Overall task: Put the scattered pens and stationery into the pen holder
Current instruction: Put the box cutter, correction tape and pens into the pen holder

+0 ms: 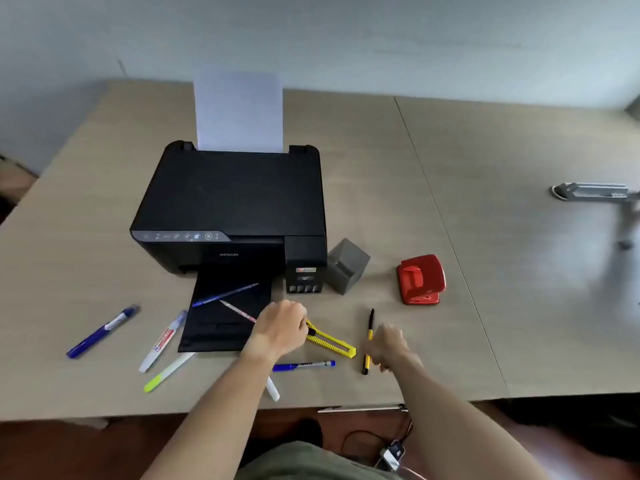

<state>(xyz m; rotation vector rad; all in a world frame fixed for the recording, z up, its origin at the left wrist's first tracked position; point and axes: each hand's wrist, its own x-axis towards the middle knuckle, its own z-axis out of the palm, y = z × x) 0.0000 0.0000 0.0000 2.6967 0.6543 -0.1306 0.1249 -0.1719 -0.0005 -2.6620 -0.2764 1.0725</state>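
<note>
Nearby, left hand touches yellow cutter; table edge close.

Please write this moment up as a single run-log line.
left hand: on yellow box cutter | right hand: at yellow pen | grey pen holder: nothing visible inside

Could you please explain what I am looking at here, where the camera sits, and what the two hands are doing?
This is one picture from a camera worn on a person's head, looking down at a desk; there is no robot. A black printer stands there with a grey pen holder and a red hole punch to its right. Pens and markers lie scattered in front. The left hand is closed at the end of a yellow utility knife, which appears to lie on the desk. The right hand is closed around a yellow and black pen. Nothing is visibly in the holder yet.
</note>
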